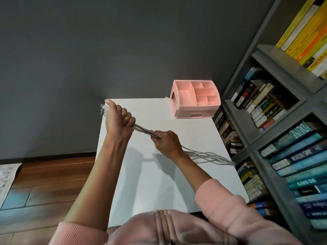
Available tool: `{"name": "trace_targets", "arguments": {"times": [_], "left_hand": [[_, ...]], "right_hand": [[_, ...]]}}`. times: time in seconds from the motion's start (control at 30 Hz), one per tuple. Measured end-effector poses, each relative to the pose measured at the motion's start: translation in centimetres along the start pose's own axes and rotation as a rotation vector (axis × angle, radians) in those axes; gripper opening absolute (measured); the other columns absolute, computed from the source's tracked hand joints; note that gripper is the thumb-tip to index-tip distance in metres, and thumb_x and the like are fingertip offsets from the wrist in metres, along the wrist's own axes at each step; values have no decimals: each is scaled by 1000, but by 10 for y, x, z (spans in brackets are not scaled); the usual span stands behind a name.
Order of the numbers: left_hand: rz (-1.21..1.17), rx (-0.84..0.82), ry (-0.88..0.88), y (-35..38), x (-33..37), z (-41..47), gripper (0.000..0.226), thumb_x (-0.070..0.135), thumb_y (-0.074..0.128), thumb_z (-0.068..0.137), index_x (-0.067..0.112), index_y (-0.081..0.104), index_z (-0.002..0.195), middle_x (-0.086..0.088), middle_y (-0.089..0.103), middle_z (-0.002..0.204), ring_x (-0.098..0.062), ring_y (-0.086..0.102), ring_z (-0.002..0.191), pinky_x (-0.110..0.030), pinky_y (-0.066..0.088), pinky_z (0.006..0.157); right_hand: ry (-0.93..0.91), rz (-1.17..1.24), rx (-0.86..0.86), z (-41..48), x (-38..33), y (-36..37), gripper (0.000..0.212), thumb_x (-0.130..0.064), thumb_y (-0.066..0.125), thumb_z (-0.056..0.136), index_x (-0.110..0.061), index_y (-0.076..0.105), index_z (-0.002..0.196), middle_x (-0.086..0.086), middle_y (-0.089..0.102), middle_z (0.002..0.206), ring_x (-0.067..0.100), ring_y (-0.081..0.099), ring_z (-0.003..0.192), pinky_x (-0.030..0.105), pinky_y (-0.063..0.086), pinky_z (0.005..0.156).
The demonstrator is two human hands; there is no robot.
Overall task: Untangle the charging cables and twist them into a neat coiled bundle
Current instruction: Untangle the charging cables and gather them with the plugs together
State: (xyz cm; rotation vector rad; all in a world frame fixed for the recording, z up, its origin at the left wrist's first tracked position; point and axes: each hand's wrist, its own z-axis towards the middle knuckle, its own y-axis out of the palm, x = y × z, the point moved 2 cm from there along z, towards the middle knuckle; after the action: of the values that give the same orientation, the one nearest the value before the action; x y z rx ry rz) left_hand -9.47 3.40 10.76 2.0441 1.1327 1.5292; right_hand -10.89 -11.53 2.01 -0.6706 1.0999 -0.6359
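Note:
Several white charging cables (205, 155) run together as one bunch above the white table (159, 183). My left hand (117, 117) grips the bunch in a fist near its plug ends, which stick out past my thumb at the table's far left corner. My right hand (167, 140) grips the same bunch a short way along, over the middle of the table. Between my hands the cables are pulled taut. Past my right hand the strands fan out loosely toward the table's right edge and hang over it.
A pink desk organiser (194, 99) with open compartments and a drawer stands at the table's far right corner. A grey bookshelf (276, 110) full of books lines the right side. A dark wall is behind, and wooden floor (53, 175) lies to the left.

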Motion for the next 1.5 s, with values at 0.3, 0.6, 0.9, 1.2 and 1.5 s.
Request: {"name": "trace_targets", "arguments": {"times": [0.3, 0.6, 0.9, 1.2, 1.5], "left_hand": [[158, -240, 108, 16, 1, -22, 65, 59, 31, 96, 23, 15, 43, 7, 12, 39, -8, 8, 35, -20, 11, 35], [258, -290, 102, -8, 8, -5, 70, 62, 21, 96, 21, 21, 39, 4, 28, 40, -11, 25, 39, -21, 27, 48], [692, -381, -43, -34, -3, 1, 71, 72, 21, 88, 16, 26, 45, -6, 56, 61, -16, 26, 50, -31, 27, 66], [176, -583, -261, -20, 6, -19, 126, 96, -5, 58, -7, 67, 67, -20, 60, 74, -31, 61, 82, -33, 52, 80], [816, -680, -509, -28, -1, -8, 70, 68, 68, 65, -1, 76, 75, -16, 73, 92, -20, 72, 74, -23, 57, 67]], "right_hand": [[326, 99, -164, 6, 33, -9, 57, -34, 52, 96, -20, 31, 45, -6, 30, 45, 25, 30, 62, 31, 29, 59], [490, -18, -191, -11, 88, -29, 53, -42, 50, 96, -9, 48, 54, 16, 49, 63, 36, 43, 68, 32, 35, 62], [477, 8, -46, 22, 104, -71, 56, -38, 53, 96, -18, 36, 47, 1, 36, 49, 27, 36, 62, 34, 33, 59], [490, 119, -22, 30, 124, -72, 42, -36, 53, 95, 1, 67, 82, 20, 66, 82, 28, 53, 70, 40, 44, 64], [483, 113, -78, 31, 134, -75, 48, -36, 52, 96, 9, 65, 84, 19, 52, 67, 22, 46, 66, 31, 30, 59]]}}
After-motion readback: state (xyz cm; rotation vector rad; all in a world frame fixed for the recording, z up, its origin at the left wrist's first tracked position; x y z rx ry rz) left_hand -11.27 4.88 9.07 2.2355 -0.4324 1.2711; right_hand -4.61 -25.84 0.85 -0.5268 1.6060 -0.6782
